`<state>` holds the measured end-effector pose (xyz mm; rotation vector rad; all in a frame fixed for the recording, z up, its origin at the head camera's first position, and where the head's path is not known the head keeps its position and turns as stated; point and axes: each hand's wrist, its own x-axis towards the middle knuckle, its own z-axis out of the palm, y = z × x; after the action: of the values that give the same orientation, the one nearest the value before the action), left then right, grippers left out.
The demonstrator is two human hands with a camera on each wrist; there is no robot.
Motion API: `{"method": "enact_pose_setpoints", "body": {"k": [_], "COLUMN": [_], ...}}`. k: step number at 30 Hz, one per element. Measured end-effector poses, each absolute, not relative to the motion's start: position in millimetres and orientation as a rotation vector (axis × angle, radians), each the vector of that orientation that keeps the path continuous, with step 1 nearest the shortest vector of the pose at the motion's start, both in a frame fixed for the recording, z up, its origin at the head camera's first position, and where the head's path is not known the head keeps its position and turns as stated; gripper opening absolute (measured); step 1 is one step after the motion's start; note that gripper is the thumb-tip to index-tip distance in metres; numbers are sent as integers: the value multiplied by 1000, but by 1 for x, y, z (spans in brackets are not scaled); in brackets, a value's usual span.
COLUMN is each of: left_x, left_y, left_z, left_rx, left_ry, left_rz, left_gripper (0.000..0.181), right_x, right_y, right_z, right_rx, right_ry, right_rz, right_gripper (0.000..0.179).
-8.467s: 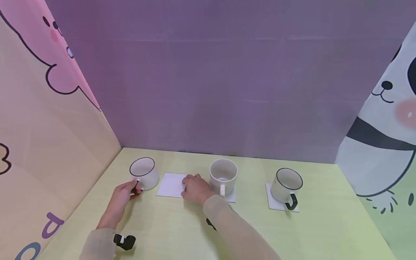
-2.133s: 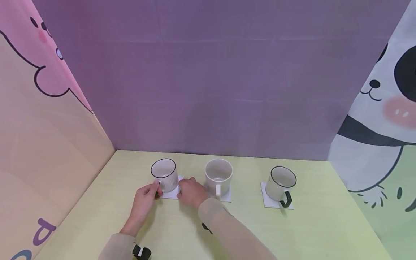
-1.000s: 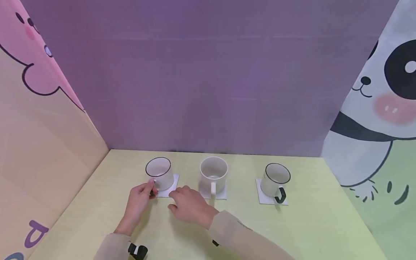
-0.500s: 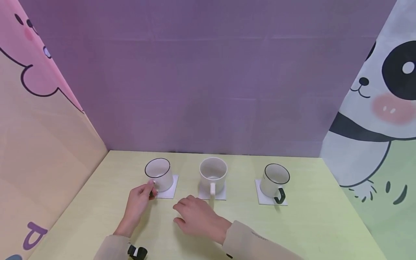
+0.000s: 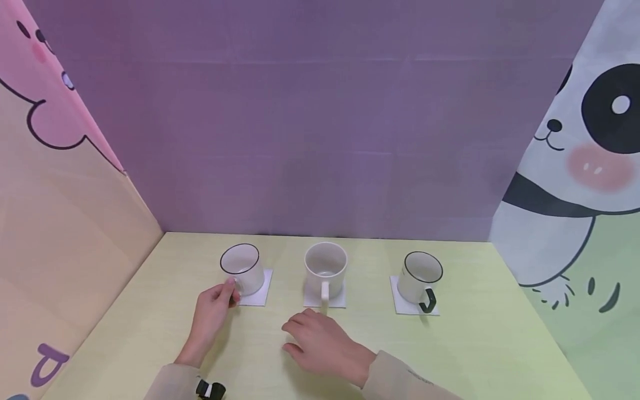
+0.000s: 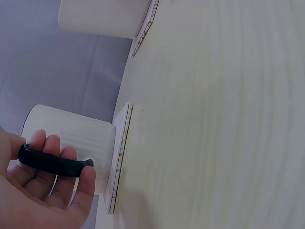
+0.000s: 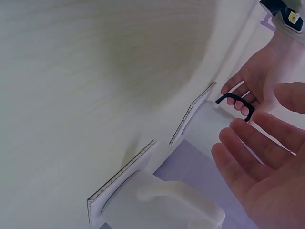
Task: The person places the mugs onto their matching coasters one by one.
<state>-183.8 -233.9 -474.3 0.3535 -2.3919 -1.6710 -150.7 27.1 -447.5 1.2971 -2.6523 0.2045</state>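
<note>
At the left of the head view, a white mug with a dark rim (image 5: 246,272) stands upright on a white square coaster (image 5: 262,295). My left hand (image 5: 212,311) grips its black handle (image 6: 52,164), fingers curled through the loop in the left wrist view. My right hand (image 5: 325,341) is held over the table in front of the middle mug, fingers relaxed and holding nothing. That plain white mug (image 5: 326,272) has a white handle turned toward me and sits on its own coaster (image 5: 311,300).
A third white mug (image 5: 419,278), dark-rimmed with a black handle, stands on a coaster (image 5: 400,303) at the right. Behind the pale table (image 5: 480,344) rises a purple backdrop (image 5: 320,122). Side panels with cartoon prints, one a panda (image 5: 555,233), flank it.
The left mug has moved rightward onto its coaster, still in my left hand. My right hand has let go of that coaster and drawn back right and toward me.
</note>
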Motion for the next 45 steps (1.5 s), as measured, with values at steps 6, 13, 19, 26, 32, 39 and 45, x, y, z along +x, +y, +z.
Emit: {"method": "enact_pose_setpoints", "body": {"k": [6, 13, 19, 26, 32, 39, 45], "left_x": [-184, -182, -181, -182, -179, -170, -159], "left_y": [-232, -231, -232, -232, -236, -243, -242], "left_z": [-474, -472, -472, -471, -468, -459, -448], "left_rx": [356, 375, 356, 303, 284, 282, 302], "left_ry": [-2382, -2465, -2519, -2540, -2623, -2699, -2677], "left_rz": [-1672, -1553, -1434, -1359, -1285, -1095, -1044], "left_gripper": [47, 45, 47, 49, 54, 57, 52], "right_x": [-147, -141, -137, -134, -134, -136, -138], "right_y": [38, 50, 66, 86, 98, 105, 109], "right_z": [-446, -449, -449, -446, -444, -443, -442], "right_rx": [1288, 1279, 1217, 1148, 1075, 980, 922], "right_ry": [-2666, -2618, -2685, -2746, -2757, -2747, -2745], "right_rz": [258, 259, 354, 422, 475, 543, 582], "right_gripper": [22, 17, 18, 20, 21, 22, 23]}}
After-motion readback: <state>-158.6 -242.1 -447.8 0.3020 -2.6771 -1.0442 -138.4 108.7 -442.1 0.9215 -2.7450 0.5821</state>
